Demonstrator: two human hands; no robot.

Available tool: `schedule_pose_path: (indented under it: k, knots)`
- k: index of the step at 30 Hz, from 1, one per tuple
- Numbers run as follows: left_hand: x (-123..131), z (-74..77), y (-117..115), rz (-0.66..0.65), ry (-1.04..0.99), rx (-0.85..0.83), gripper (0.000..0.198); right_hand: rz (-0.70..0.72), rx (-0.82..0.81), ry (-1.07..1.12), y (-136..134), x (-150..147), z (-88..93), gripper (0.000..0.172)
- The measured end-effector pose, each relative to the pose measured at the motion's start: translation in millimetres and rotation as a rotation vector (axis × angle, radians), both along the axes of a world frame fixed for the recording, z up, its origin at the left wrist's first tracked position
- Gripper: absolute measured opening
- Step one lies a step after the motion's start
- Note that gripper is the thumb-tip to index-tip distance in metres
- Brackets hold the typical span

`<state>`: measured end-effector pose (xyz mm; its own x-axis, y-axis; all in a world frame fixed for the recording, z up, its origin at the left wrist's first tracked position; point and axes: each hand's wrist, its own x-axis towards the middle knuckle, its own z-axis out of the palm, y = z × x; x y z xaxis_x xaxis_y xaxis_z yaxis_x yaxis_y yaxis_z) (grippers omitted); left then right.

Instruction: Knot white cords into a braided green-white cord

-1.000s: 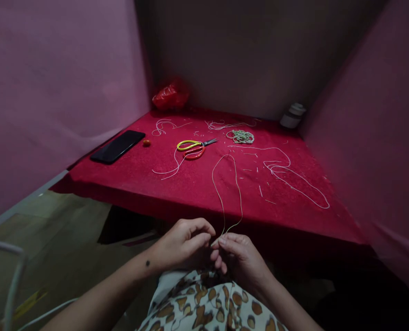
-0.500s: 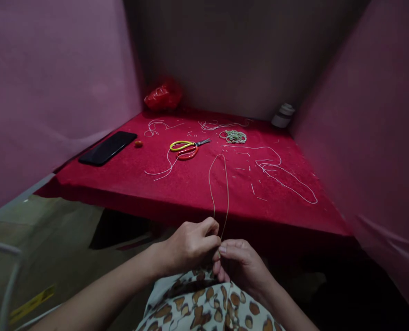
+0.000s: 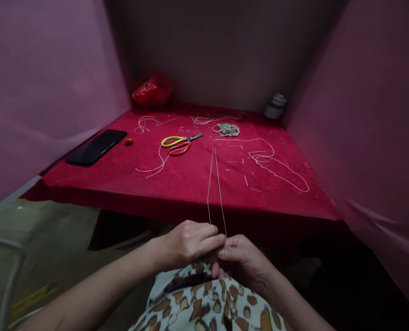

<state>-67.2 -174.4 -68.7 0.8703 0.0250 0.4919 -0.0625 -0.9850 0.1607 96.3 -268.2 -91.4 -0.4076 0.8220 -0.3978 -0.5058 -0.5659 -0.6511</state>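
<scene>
Close together in front of my lap, my left hand and my right hand both pinch a thin tan cord. The cord runs as a narrow loop from my fingers up over the table's front edge, its far end at a point on the red cloth. What lies between my fingertips is hidden. Beyond the loop, to the left, lie scissors with one yellow and one red handle. A small heap of pale green knotted cord rests behind the loop's far end.
A black phone and a small orange-brown object lie at left on the red-covered table. White cord curls at right among snippets. A red plastic bag and a white container stand at the back.
The cord loop has gone from rounded and slack to straight and narrow. My hands stay close together, with the left fingers slightly lower. The whole view has shifted a little.
</scene>
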Motion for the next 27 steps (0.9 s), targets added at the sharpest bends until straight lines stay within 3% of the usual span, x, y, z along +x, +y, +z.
schedule_pose_path:
  k: [5,11,17,22,27]
  knots:
    - [1.3,-0.5,-0.2,-0.042,-0.006,-0.059,0.037,-0.001,-0.013,0.003,0.8,2.0,1.2,0.024]
    - [4.3,-2.9,-3.1,-0.013,0.039,-0.141,0.023,-0.001,0.032,-0.020,0.9,6.1,2.8,0.022]
    - [4.8,3.6,-6.8,0.069,-0.210,-0.463,0.016,-0.067,0.051,-0.085,-1.4,20.9,10.1,0.027]
    - [1.7,18.8,-15.0,0.132,-0.307,-0.604,0.018,-0.278,0.119,-0.369,-1.4,29.5,33.0,0.024]
    - [-1.5,27.0,-24.9,0.119,-0.334,-0.618,0.022,-0.366,0.419,-0.716,-0.1,28.6,49.7,0.022]
